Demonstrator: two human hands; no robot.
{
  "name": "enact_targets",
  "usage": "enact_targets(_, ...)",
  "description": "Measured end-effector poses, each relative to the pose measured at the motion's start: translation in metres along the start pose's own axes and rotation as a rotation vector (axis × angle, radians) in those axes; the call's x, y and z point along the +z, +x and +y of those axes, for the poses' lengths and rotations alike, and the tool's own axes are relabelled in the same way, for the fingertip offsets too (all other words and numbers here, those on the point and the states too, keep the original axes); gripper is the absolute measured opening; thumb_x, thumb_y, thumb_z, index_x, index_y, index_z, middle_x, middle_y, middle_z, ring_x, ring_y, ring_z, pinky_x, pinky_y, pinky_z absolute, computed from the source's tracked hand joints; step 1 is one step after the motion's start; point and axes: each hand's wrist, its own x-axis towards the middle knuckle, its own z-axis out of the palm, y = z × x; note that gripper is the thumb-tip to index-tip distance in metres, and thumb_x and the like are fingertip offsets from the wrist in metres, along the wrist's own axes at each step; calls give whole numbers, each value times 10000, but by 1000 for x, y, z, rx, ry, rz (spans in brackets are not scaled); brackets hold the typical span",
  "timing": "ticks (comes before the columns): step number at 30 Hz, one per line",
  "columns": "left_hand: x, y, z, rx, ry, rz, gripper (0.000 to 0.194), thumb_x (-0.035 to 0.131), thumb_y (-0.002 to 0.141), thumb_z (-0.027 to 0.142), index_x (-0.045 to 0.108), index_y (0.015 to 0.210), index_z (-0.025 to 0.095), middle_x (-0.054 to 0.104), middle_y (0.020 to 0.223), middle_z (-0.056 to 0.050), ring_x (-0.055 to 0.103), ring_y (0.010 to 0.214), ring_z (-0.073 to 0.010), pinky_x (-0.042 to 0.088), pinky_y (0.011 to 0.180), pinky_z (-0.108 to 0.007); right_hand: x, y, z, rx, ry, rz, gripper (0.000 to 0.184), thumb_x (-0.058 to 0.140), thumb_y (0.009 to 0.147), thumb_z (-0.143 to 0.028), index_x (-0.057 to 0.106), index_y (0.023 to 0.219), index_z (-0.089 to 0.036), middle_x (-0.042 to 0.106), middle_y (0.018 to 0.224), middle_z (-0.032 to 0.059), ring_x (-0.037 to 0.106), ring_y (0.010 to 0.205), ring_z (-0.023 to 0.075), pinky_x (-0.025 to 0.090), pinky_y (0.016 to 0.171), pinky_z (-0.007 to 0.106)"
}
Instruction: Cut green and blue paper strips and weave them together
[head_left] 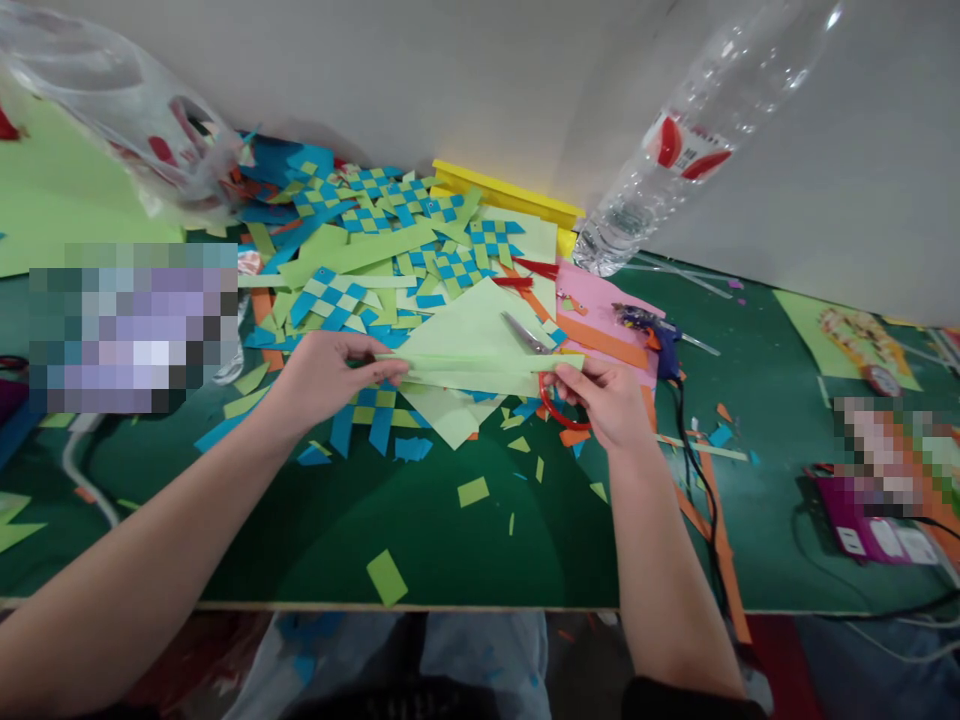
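A pale green folded paper strip (pixel 480 370) stretches between my two hands above the table. My left hand (pixel 330 375) pinches its left end between thumb and fingers. The right end is gripped by my right hand (pixel 604 395). Scissors (pixel 556 408) with red handles sit beside my right fingers, their blades pointing up and left, partly covered by the strip. Whether my right hand touches the scissors I cannot tell. Beneath the strip lies a pale green square sheet (pixel 457 425). Woven blue and green paper pieces (pixel 330 298) are heaped behind it.
A clear plastic bottle (pixel 682 150) stands at the back right, near pink paper (pixel 604 290) and an orange strip (pixel 604 338). At left are a plastic container (pixel 112 90) and a blurred-out device (pixel 142 330) with a white cable. Paper scraps (pixel 386 577) litter the green table (pixel 300 540).
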Motion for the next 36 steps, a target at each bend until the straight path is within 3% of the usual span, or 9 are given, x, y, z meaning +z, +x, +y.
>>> enact_targets(3, -2, 1, 5, -154, -164, -44, 284, 688, 823, 443, 740, 721, 183, 708, 620, 13, 593, 521, -106, 446, 466, -221, 1, 0, -2, 50, 151, -16, 313, 721, 755, -481, 722, 696, -174, 688, 690, 48, 523, 515, 91, 409, 409, 215)
enact_targets(8, 1, 1, 3, -172, -340, 164, 229, 648, 879, 338, 715, 1056, 210, 631, 607, 33, 563, 570, -86, 488, 549, -240, 9, -2, -2, 154, 170, -45, 345, 728, 732, -502, 726, 724, -157, 665, 657, 46, 511, 484, 81, 399, 374, 199)
enact_targets(11, -1, 0, 0, -135, -251, 393, 298, 631, 884, 258, 633, 1181, 231, 545, 614, 58, 446, 525, -47, 367, 465, -199, 20, -4, 0, 209, 98, -57, 336, 748, 705, -485, 721, 689, -151, 618, 563, 13, 484, 437, 70, 409, 372, 198)
enact_targets(15, -3, -5, 10, 104, 12, 696, 288, 551, 903, 209, 534, 1190, 232, 604, 1072, -7, 507, 652, -54, 409, 545, -241, 39, -13, 2, 239, 27, -131, 350, 711, 748, -479, 688, 627, -152, 542, 447, -27, 440, 376, 55, 383, 371, 188)
enact_targets(20, 12, -13, 26, 558, 369, 233, 152, 602, 860, 211, 603, 1010, 233, 689, 847, -7, 632, 835, -186, 457, 859, -419, 58, -24, -2, 291, -88, -259, 406, 623, 814, -530, 659, 649, -161, 581, 474, -15, 449, 358, 62, 347, 357, 194)
enact_targets(24, 30, -15, 29, 748, 417, -133, 199, 560, 916, 223, 639, 1095, 254, 729, 1024, -20, 650, 997, -191, 439, 956, -393, 54, -25, -9, 120, -367, -63, 384, 606, 837, -518, 693, 952, -162, 561, 444, -36, 506, 407, 107, 415, 450, 237)
enact_targets(29, 37, -14, 23, 752, 402, -242, 248, 541, 929, 182, 644, 1150, 225, 702, 1132, -51, 617, 1094, -209, 422, 989, -400, 16, -18, -6, -163, -646, 350, 333, 552, 879, -440, 662, 1048, -174, 705, 800, 63, 646, 708, 194, 520, 680, 345)
enact_targets(33, 36, -12, 18, 741, 466, -259, 256, 493, 952, 157, 648, 1148, 212, 697, 1150, -38, 604, 1104, -195, 400, 1016, -394, -9, -17, 7, -211, -1012, 248, 366, 591, 849, -357, 617, 1149, -149, 657, 1135, 156, 585, 1086, 320, 480, 923, 490)
enact_targets(36, 35, -11, 15, 731, 501, -245, 229, 491, 956, 172, 669, 1089, 226, 705, 1118, -26, 602, 1096, -190, 389, 1025, -399, -15, -19, 16, -193, -1137, 143, 433, 590, 852, -353, 571, 1222, -129, 616, 1159, 179, 566, 1120, 346, 473, 943, 519)
